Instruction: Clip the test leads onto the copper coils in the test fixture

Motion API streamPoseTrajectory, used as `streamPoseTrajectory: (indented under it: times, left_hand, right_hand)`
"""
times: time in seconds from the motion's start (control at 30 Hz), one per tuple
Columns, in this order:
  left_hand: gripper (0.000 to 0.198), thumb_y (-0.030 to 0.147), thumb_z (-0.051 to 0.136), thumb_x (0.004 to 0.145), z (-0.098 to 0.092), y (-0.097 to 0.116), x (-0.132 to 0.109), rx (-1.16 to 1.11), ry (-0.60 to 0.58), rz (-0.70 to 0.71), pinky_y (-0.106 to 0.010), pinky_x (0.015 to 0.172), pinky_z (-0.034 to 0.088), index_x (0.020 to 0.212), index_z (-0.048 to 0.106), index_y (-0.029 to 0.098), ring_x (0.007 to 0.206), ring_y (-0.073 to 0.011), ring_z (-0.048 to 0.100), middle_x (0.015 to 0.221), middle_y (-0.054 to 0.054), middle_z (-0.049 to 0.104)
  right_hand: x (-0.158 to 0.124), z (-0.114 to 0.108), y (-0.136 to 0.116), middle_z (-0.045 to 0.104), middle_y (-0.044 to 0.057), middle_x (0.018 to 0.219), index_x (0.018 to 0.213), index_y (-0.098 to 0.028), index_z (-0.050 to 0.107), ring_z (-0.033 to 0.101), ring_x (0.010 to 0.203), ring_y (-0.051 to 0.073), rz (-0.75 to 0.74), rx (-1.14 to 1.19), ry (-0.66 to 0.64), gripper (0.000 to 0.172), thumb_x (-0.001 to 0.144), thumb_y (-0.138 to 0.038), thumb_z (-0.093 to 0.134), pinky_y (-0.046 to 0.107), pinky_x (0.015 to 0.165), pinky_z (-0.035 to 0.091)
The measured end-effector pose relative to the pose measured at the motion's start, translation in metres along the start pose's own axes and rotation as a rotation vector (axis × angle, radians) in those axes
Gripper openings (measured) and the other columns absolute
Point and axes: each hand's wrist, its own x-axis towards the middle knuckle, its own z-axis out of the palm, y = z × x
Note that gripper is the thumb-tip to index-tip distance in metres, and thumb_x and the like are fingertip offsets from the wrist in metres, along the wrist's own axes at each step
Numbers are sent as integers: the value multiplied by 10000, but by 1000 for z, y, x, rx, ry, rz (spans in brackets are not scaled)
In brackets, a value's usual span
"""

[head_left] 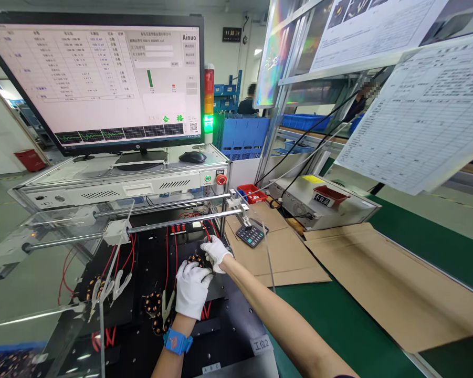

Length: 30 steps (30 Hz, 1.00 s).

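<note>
Both hands wear white gloves. My left hand [192, 290] has its fingers curled over the near edge of a small ring-shaped motor stator [196, 259] with copper windings, on the black test fixture. Just beyond it, my right hand [216, 254] is closed in a pinch at the stator's right side, where red wires run down; what its fingers hold is hidden. Left of my left hand, more stators [153, 302] lie beside a pale clip [167, 310] on red leads. Farther left, several pale clips [120, 286] sit around another stator [92, 287].
A monitor [98, 84] stands on the tester, with a lit green signal tower [208, 123] beside it. Metal rails [185, 219] and clear panels cross above the fixture. A calculator [252, 235] lies on cardboard [291, 257] to the right. A stator-filled bin [13, 362] is lower left.
</note>
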Motion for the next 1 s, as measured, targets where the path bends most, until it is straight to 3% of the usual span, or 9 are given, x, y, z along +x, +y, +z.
streamPoseTrajectory:
  times: [0.23, 0.5, 0.6, 0.67, 0.73, 0.77, 0.83, 0.9, 1.0]
  left_hand:
    - [63, 296, 669, 778, -1, -1, -1, 0, 18, 16, -474, 1031, 385, 795, 721, 265, 954, -210, 630, 820, 13, 727]
    - [61, 272, 665, 778, -2, 3, 3, -25, 14, -23, -475, 1045, 373, 766, 722, 255, 950, -220, 627, 814, 10, 726]
    - [221, 280, 641, 791, -13, 0, -10, -33, -21, -40, -442, 1081, 357, 1006, 689, 282, 1081, -219, 576, 1060, 5, 696]
    - [447, 304, 585, 822, -22, -10, -28, -47, 1, -127, -382, 1090, 368, 1266, 531, 303, 1219, -198, 488, 1318, 3, 555]
    - [524, 283, 465, 874, -28, -25, -48, -55, -31, -360, -323, 1039, 422, 1390, 372, 285, 1282, -170, 434, 1440, 0, 424]
    - [535, 236, 412, 881, -29, -33, -57, -24, -91, -478, -317, 1027, 430, 1410, 340, 249, 1298, -172, 420, 1459, -14, 397]
    - [581, 149, 394, 840, -26, -47, -68, 140, -228, -585, -359, 1078, 372, 1418, 330, 149, 1338, -220, 367, 1475, -69, 369]
    - [631, 136, 437, 795, -20, -55, -71, 344, -299, -532, -425, 1142, 251, 1413, 328, 72, 1370, -290, 296, 1487, -128, 334]
    - [637, 184, 483, 786, -13, -60, -64, 444, -343, -472, -505, 1149, 161, 1405, 358, 99, 1367, -341, 271, 1462, -127, 380]
  right_hand:
    - [-3, 6, 2, 356, -115, 527, 842, -199, 385, 328, 357, 34, -50, -36, 26, 224, 691, -130, 535, 153, 360, 259]
    - [-2, 8, 4, 378, -109, 580, 880, -195, 392, 334, 381, 42, -52, -17, 29, 312, 643, -153, 591, 183, 371, 310]
    - [-1, 2, 7, 415, -93, 626, 964, -177, 430, 393, 428, 53, -55, -12, 21, 392, 626, -153, 627, 201, 426, 390]
    - [-6, -6, 11, 508, -45, 734, 1110, -163, 435, 516, 559, 89, -89, -12, 32, 533, 625, -165, 657, 234, 555, 490]
    - [-15, -15, 14, 579, 58, 994, 1256, -159, 402, 601, 837, 153, -219, -127, 108, 680, 635, -190, 677, 300, 781, 530]
    - [-22, -20, 15, 551, 105, 1147, 1308, -164, 388, 581, 998, 191, -324, -238, 164, 713, 655, -208, 671, 343, 898, 501]
    - [-36, -26, 15, 483, 125, 1299, 1329, -185, 427, 498, 1171, 228, -558, -498, 209, 629, 731, -236, 613, 395, 1022, 422]
    - [-49, -28, 13, 540, 90, 1249, 1245, -229, 541, 514, 1148, 207, -756, -718, 82, 433, 813, -236, 525, 383, 1015, 426]
    - [-60, -25, 10, 596, 48, 1173, 1015, -284, 672, 551, 1080, 200, -982, -1025, -220, 254, 854, -228, 484, 385, 930, 472]
